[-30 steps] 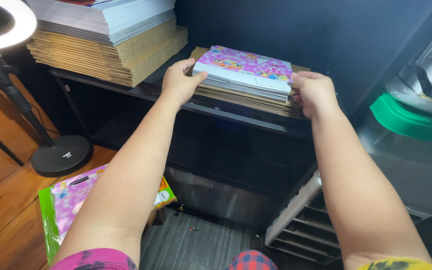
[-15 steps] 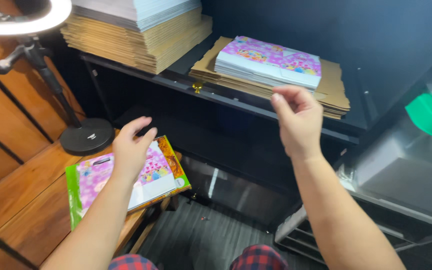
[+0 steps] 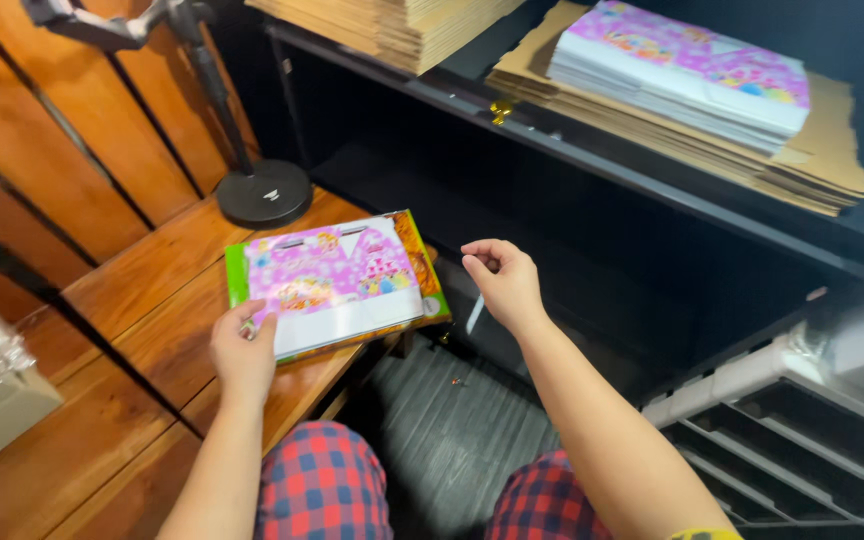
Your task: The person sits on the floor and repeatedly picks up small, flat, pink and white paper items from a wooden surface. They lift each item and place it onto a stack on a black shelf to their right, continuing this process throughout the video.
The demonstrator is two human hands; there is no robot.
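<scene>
Flat pink printed box (image 3: 337, 282) lying on the wooden bench (image 3: 142, 285), long axis running left to right, slightly tilted. Left hand (image 3: 244, 352) at its near left corner, fingers clamped on the edge. Right hand (image 3: 502, 282) just off the right end, not touching, fingers loosely curled, apart. Left nearer. Half a second back: left hand flat on top of the box, right hand higher, near the shelf (image 3: 642, 175) with the stacked boxes (image 3: 692, 70).

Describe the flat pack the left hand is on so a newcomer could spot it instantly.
Start at the round black lamp base on the wooden bench. Just in front lies a flat pink pack, its near corner under the left hand. Unlike the similar stack on the shelf, it lies alone, edged green and orange.
</scene>
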